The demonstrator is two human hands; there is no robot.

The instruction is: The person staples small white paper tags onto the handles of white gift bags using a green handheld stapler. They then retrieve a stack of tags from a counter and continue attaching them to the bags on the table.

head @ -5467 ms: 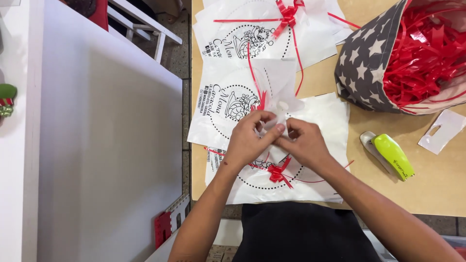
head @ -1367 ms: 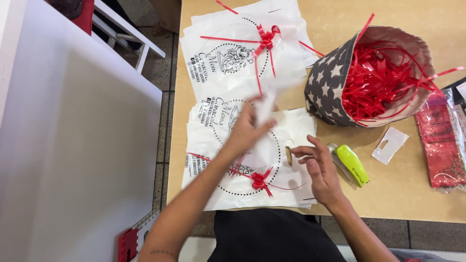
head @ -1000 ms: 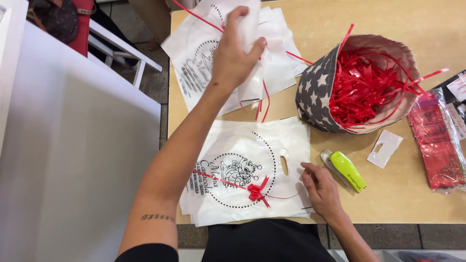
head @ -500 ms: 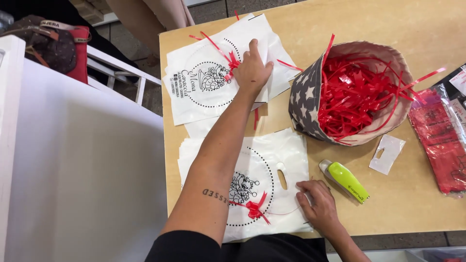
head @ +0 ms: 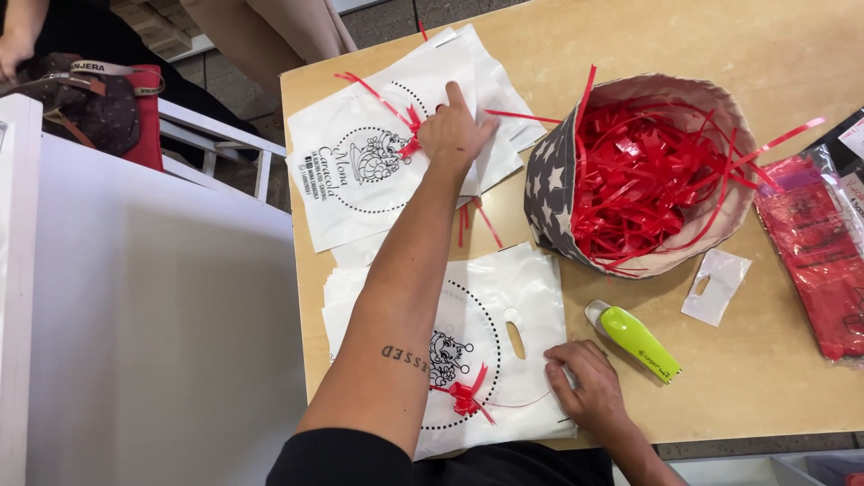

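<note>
L hand (head: 454, 135) flat atop far bag stack (head: 360, 171).

Bags under my hands: white bags (head: 504, 351), thin smooth plastic, faint sheen
Bows: red ribbon bow (head: 465, 396), glossy
Worktop (head: 774, 378): pale wood, matt, smooth
Basket (head: 553, 193): star-print cloth, matt
Basket filling: red ribbon strips (head: 657, 171), shiny plastic
Stapler (head: 634, 339): lime plastic, glossy

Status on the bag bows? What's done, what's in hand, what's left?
Done: the far bags carry a red bow. In hand: the left hand lies flat on that pile, and the right hand rests on the near bag, which also shows a bow. Left: more bags lie under the near one, bows unseen; the basket holds plenty of ribbon.
</note>
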